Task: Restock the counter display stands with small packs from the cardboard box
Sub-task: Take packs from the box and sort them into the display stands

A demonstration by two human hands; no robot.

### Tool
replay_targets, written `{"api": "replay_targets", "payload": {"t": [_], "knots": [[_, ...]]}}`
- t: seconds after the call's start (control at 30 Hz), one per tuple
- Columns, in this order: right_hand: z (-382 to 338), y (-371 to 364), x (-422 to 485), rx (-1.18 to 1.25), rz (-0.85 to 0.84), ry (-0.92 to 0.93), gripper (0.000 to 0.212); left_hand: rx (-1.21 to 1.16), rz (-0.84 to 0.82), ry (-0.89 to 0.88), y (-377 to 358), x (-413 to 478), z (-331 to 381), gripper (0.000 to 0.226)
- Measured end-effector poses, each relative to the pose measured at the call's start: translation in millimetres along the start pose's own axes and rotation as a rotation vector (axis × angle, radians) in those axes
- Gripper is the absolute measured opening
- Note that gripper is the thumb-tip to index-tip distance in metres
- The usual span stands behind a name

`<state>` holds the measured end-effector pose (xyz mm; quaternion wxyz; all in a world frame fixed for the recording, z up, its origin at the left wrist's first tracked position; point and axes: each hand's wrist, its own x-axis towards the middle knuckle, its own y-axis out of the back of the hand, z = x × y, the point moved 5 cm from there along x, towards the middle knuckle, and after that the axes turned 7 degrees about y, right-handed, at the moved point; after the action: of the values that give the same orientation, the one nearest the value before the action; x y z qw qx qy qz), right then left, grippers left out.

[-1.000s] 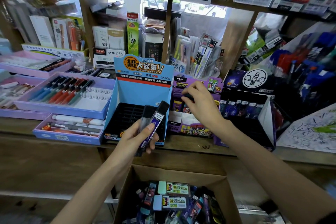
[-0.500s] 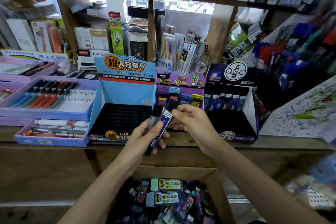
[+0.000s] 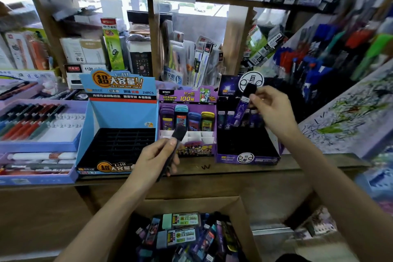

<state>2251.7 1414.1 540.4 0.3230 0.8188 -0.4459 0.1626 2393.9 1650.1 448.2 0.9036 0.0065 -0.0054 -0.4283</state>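
My right hand (image 3: pixel 271 110) grips a slim purple pack with a black cap (image 3: pixel 244 102), held tilted above the back row of the dark purple display stand (image 3: pixel 246 157) on the right. My left hand (image 3: pixel 155 158) holds one dark slim pack (image 3: pixel 177 136) upright in front of the counter edge, between the blue stand (image 3: pixel 119 117) with its black slotted tray and the purple middle stand (image 3: pixel 187 151). The cardboard box (image 3: pixel 238 208) sits low in front of me, full of several mixed small packs.
Purple and blue pen trays (image 3: pixel 40 147) lie on the counter to the left. A wooden counter edge (image 3: pixel 212 169) runs across. Shelves of boxed stationery stand behind, and a rack of blue and red pens (image 3: pixel 314 64) leans at the right beside a scribbled test pad (image 3: pixel 350 117).
My right hand took the purple pack from my left hand and carried it up and right over the dark purple stand. My left hand now holds a single dark pack.
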Motion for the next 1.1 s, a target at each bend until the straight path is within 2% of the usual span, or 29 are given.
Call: {"api": "replay_targets", "payload": {"t": [0.13, 0.27, 0.43, 0.63, 0.83, 1.1], "knots": [[28, 5, 10, -0.147, -0.021, -0.006, 0.002, 0.022, -0.011, -0.013, -14, 3, -2, 0.034], [42, -5, 12, -0.205, -0.082, 0.024, 0.012, 0.078, 0.006, -0.026, -18, 5, -5, 0.026], [52, -13, 12, -0.192, -0.110, 0.020, 0.013, 0.104, 0.034, -0.017, -17, 7, -5, 0.026], [59, -17, 15, -0.064, -0.132, -0.054, 0.005, 0.118, 0.017, -0.013, -23, 7, -5, 0.026], [55, -14, 24, -0.192, -0.152, -0.011, 0.014, 0.115, 0.005, 0.005, -27, 6, -8, 0.023], [66, -23, 15, -0.219, -0.199, -0.027, 0.011, 0.122, 0.003, 0.009, -28, 5, -8, 0.023]]}}
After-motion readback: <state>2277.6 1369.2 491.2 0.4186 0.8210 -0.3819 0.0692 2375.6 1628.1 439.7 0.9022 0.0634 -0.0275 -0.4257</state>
